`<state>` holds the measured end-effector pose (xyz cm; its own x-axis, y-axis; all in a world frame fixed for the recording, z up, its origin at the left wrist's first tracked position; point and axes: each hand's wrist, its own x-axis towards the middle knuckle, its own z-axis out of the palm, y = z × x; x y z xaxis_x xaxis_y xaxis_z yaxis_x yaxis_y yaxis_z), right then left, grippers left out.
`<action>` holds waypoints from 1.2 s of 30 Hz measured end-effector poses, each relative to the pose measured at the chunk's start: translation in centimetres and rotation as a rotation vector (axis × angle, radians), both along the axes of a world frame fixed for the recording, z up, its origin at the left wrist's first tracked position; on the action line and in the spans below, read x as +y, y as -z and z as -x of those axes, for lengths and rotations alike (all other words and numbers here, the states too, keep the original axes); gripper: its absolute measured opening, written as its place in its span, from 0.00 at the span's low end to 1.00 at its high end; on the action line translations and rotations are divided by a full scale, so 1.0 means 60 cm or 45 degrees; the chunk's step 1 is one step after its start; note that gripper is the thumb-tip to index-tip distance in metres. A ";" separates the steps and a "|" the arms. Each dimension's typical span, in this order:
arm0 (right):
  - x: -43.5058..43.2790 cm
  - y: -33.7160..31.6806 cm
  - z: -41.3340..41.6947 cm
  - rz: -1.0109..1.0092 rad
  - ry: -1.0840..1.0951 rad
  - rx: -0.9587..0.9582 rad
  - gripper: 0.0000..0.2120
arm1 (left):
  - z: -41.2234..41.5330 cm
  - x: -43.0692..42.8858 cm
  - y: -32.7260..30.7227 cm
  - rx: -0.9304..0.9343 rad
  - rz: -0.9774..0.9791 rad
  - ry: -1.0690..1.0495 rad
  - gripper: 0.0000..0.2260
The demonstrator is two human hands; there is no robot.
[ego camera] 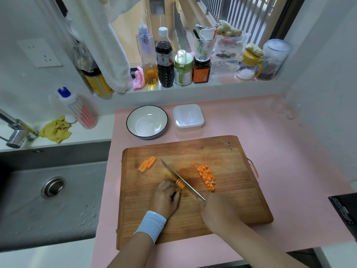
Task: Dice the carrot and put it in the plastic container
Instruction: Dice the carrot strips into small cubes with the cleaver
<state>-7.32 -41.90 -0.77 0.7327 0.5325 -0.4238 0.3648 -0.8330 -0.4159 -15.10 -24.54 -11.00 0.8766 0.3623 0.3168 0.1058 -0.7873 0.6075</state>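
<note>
On the wooden cutting board (222, 206) my left hand (166, 198) holds a short bundle of carrot strips (180, 184) with curled fingers. My right hand (214, 209) grips the handle of a knife (179, 177), whose blade lies against the end of that bundle. A pile of diced carrot (207, 176) sits to the right of the blade. Uncut carrot strips (147, 163) lie at the board's upper left. The white plastic container (188, 117), with its lid on, stands beyond the board.
A white bowl with a dark rim (147, 121) stands left of the container on the pink mat (280, 151). A steel sink (50, 192) lies to the left. Bottles and jars (164, 59) line the windowsill. A black object (345, 209) juts in at the right edge.
</note>
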 end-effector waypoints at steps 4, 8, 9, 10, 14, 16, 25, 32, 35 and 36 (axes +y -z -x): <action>-0.007 -0.005 0.006 0.005 -0.024 -0.040 0.10 | 0.000 0.000 -0.001 0.006 0.019 -0.013 0.04; -0.009 -0.008 0.002 0.018 -0.049 -0.011 0.09 | 0.000 0.001 0.000 -0.005 0.008 0.002 0.03; -0.008 -0.009 0.001 0.031 -0.047 -0.001 0.09 | 0.000 0.001 0.002 -0.008 0.006 0.005 0.03; -0.005 -0.008 -0.001 0.048 -0.045 0.016 0.09 | 0.000 0.002 0.003 -0.009 0.006 0.009 0.02; 0.014 -0.007 -0.010 0.097 -0.050 0.122 0.10 | 0.000 0.003 0.008 -0.013 0.003 0.009 0.02; 0.024 -0.009 -0.016 0.094 -0.042 0.155 0.12 | -0.001 0.004 0.009 -0.018 0.002 0.010 0.03; 0.025 -0.007 -0.023 0.048 -0.010 0.183 0.11 | 0.001 0.003 0.005 -0.036 -0.015 -0.022 0.04; 0.013 -0.014 -0.012 -0.003 -0.062 0.108 0.12 | 0.002 0.001 0.005 -0.044 -0.011 -0.014 0.01; 0.008 -0.023 -0.003 -0.003 -0.091 0.065 0.12 | 0.002 0.001 0.007 -0.037 -0.002 -0.026 0.04; 0.007 -0.025 -0.002 0.003 -0.101 0.053 0.12 | 0.001 0.002 0.008 -0.032 -0.002 -0.027 0.05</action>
<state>-7.19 -41.51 0.75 0.6699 0.5872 -0.4543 0.4124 -0.8031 -0.4300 -15.18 -24.43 -11.45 0.8606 0.3801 0.3390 0.1075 -0.7862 0.6086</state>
